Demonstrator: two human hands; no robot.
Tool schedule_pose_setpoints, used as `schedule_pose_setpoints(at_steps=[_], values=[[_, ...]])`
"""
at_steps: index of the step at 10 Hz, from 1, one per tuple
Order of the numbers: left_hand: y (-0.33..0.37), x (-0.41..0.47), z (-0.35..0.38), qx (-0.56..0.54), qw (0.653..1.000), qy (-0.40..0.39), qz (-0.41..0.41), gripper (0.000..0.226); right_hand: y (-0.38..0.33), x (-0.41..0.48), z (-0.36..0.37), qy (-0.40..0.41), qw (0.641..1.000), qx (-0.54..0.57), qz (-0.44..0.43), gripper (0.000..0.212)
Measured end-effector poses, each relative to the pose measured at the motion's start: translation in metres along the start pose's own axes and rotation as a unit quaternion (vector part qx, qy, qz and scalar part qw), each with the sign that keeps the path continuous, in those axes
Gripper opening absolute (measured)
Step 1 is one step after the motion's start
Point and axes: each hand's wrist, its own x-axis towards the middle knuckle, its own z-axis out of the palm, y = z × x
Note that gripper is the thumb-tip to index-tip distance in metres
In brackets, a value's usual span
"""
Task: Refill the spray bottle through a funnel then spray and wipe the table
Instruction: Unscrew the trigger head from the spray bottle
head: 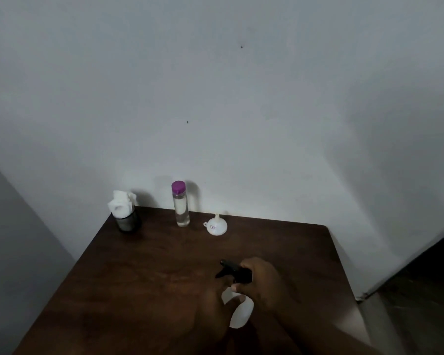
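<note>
We hold the spray bottle (239, 311) at the table's (139, 278) six o'clock edge: our right hand (264, 285) closed around its black spray head (235, 271), our left hand (213, 313) wrapped on its white body. At twelve o'clock stand the funnel (216, 226), water bottle (181, 203) and cloth-topped jar (124, 211).
</note>
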Motion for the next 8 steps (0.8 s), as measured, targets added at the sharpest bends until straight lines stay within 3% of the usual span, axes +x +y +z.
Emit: schedule_pose_setpoints(at_steps=[1, 2, 3, 5, 6, 7, 8], values=[[-0.002, -0.007, -0.001, 0.017, 0.999, -0.028, -0.025, 0.028, -0.005, -0.009, 0.004, -0.002, 1.0, -0.028, -0.005, 0.03], [-0.004, -0.005, 0.0, -0.028, 0.989, -0.092, -0.109, 0.055, -0.007, -0.017, 0.005, -0.005, 0.999, -0.027, -0.02, 0.026], [-0.018, -0.002, 0.006, -0.012, 0.994, -0.089, -0.062, 0.126, -0.007, -0.023, 0.004, -0.018, 0.999, -0.01, -0.035, 0.019], [-0.04, -0.007, 0.005, -0.026, 0.993, -0.091, -0.075, 0.106, -0.007, -0.032, -0.005, -0.055, 0.994, 0.036, -0.091, 0.012], [-0.036, -0.012, 0.003, -0.015, 0.986, -0.159, -0.046, 0.056, -0.006, -0.032, -0.004, -0.079, 0.989, 0.085, -0.093, 0.019], [-0.018, -0.023, -0.004, 0.0, 0.994, -0.081, -0.074, 0.041, -0.006, -0.031, 0.005, -0.081, 0.99, 0.094, -0.065, 0.046], [-0.024, -0.024, 0.001, 0.001, 0.996, -0.062, -0.061, 0.043, -0.006, -0.032, 0.015, -0.047, 0.997, 0.031, -0.054, 0.043]])
